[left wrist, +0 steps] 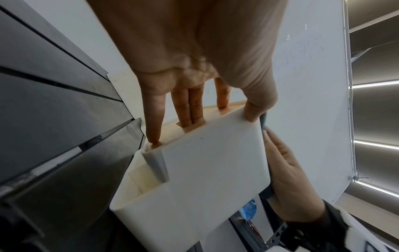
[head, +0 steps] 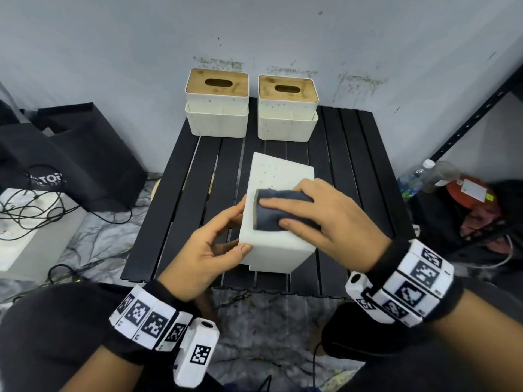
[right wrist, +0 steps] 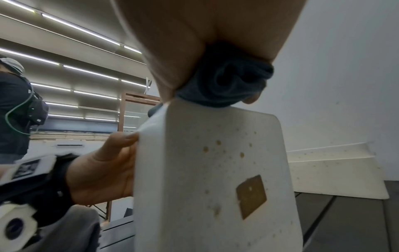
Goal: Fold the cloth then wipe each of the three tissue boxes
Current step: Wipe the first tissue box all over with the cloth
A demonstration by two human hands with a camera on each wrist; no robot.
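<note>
— What is hidden or hard to make out?

— The wooden lid of the white plastic tissue box tipped on its side is turned away in the head view; only in the left wrist view is it seen, with the left hand's fingers laid straight against it and the thumb hooked over the box's edge. Much of the folded dark blue cloth is covered by the right hand, whose fingers are curled over it, pressing it onto the box's upward face.

— And what is added by the right wrist view?

— A brown square mark and scattered spots are shown on the box's side, and the cloth is seen bunched under the palm. The box is held by the left hand near the front edge of the black slatted table. Two more white tissue boxes with wooden lids are stood upright along the back edge, well apart from it.
</note>
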